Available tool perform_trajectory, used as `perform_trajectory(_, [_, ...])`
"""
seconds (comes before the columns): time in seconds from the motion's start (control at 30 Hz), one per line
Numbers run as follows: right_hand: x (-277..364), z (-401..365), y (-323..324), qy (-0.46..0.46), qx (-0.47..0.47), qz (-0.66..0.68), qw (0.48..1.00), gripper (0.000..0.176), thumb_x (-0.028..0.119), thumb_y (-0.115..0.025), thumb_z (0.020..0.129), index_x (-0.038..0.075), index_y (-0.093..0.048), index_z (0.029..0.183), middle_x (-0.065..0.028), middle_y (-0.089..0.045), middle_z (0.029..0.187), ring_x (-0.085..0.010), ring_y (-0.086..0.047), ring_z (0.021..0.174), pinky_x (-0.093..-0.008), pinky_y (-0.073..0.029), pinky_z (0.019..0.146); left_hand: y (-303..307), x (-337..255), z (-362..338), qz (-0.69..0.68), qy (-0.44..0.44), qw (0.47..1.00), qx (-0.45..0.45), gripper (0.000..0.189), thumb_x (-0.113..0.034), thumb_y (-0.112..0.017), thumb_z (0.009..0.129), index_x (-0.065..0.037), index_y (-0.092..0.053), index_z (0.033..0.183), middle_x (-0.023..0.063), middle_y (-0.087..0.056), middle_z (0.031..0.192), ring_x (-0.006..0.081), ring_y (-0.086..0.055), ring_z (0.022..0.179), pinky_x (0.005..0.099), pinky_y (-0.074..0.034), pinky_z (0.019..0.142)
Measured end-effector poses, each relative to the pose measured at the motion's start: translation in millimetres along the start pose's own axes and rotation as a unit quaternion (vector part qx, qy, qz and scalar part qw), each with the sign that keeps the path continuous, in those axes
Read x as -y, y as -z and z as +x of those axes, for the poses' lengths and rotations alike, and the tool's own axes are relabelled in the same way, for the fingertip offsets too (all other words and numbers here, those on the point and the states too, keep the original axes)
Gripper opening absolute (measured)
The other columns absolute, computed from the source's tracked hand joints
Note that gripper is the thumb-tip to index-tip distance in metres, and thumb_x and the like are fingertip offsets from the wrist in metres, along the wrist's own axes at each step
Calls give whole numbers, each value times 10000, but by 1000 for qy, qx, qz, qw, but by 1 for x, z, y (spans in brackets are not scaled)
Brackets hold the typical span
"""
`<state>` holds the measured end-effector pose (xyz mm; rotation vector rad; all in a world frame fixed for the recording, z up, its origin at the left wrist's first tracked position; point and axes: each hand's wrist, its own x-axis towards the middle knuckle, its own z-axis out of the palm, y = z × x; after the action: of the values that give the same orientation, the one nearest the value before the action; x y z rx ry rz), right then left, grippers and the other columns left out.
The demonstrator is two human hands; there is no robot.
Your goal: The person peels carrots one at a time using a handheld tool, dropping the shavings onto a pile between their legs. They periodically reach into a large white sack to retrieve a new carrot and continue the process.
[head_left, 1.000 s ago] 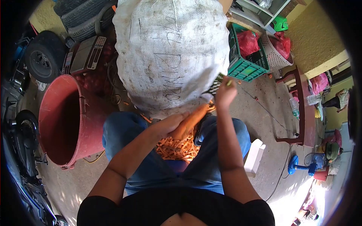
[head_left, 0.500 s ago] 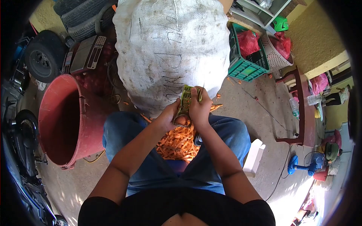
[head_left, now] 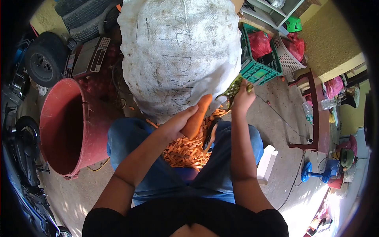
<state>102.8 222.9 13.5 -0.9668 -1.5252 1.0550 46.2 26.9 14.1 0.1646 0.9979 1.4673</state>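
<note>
My left hand (head_left: 177, 123) is closed around a thick orange carrot (head_left: 199, 117), which it holds at a slant over the pile of carrot peelings (head_left: 184, 153) between my knees. To the right and a little higher, my right hand (head_left: 244, 100) grips a crumpled green and yellow printed wrapper (head_left: 233, 89), apart from the carrot. Behind both hands stands a big white woven sack (head_left: 177, 55) with black handwriting; the wrapper overlaps its lower right edge in this view.
A red barrel (head_left: 96, 130) stands at my left, with a scale (head_left: 89, 59) behind it. A green crate (head_left: 258, 71) and a white basket (head_left: 290, 55) are at the back right. A white box (head_left: 266, 164) lies by my right knee.
My right hand has pulled the wrapper off the carrot and moved right and up with it. The carrot, earlier mostly covered, now lies bare in my left hand.
</note>
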Motion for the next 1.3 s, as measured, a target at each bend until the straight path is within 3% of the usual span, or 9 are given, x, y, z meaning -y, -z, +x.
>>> perform_trajectory(0.13, [23,-57,-12,-85,169,63,980,206,183,-485,826,-8,-540,773,1,-495,600,-70,-428,542,-218,-360,498,42,25,32,-152,4,985,80,351,-349,-316,873,-47,-429,1011,95,-532,817,179,-538,755,296,-444,629])
perform_trajectory(0.3, [32,-88,-25,5,211,19,977,244,206,-481,822,-27,-529,768,-127,-531,573,-158,-492,497,-296,-388,480,11,10,20,-230,-19,972,-33,378,-325,-246,888,-38,-447,1030,97,-545,920,167,-548,795,311,-460,683])
perform_trajectory(0.5, [14,-70,-27,100,151,-93,979,215,171,-469,815,-32,-534,780,-191,-554,618,-259,-547,529,-341,-414,508,37,12,27,-19,9,999,48,359,-277,-241,893,-29,-432,1068,92,-535,921,169,-540,806,295,-461,700])
perform_trajectory(0.6, [7,-10,-16,18,12,-136,990,197,156,-506,790,-27,-561,740,-158,-557,606,-209,-506,508,-330,-397,501,-3,11,3,94,32,992,-80,351,-275,-263,892,-24,-423,1078,101,-533,887,165,-548,742,299,-474,658])
perform_trajectory(0.67, [-9,14,-7,49,-40,-159,985,198,154,-496,802,-22,-563,744,-115,-570,612,-161,-501,498,-289,-397,485,-9,5,-9,38,21,998,-41,349,-283,-279,890,-18,-418,1070,116,-533,853,158,-546,714,288,-474,639])
perform_trajectory(0.73, [-8,18,-1,-26,-27,-34,999,206,177,-490,817,-13,-558,776,-54,-557,609,-113,-485,508,-264,-391,481,-1,-3,-10,16,22,997,78,357,-302,-289,887,-14,-415,1055,105,-529,831,157,-541,734,288,-474,616])
perform_trajectory(0.83, [7,10,-9,-21,2,117,993,242,208,-469,838,-17,-530,774,18,-459,580,-54,-363,507,-221,-313,455,23,2,15,-24,-13,999,38,391,-348,-294,877,-16,-409,1048,90,-521,799,170,-530,722,309,-462,545])
perform_trajectory(1.0, [49,-33,-16,-109,166,91,976,236,226,-466,842,2,-533,810,22,-460,609,-39,-367,527,-190,-300,461,23,-9,21,-130,-9,991,6,360,-331,-252,886,-53,-421,1040,76,-525,828,182,-531,723,343,-456,546])
perform_trajectory(1.3, [45,-78,-30,-61,201,72,975,224,191,-471,836,-25,-527,816,-69,-520,613,-106,-467,576,-255,-396,549,8,0,31,-278,-29,960,-19,336,-278,-238,891,-47,-446,1019,90,-539,909,199,-543,782,334,-458,660])
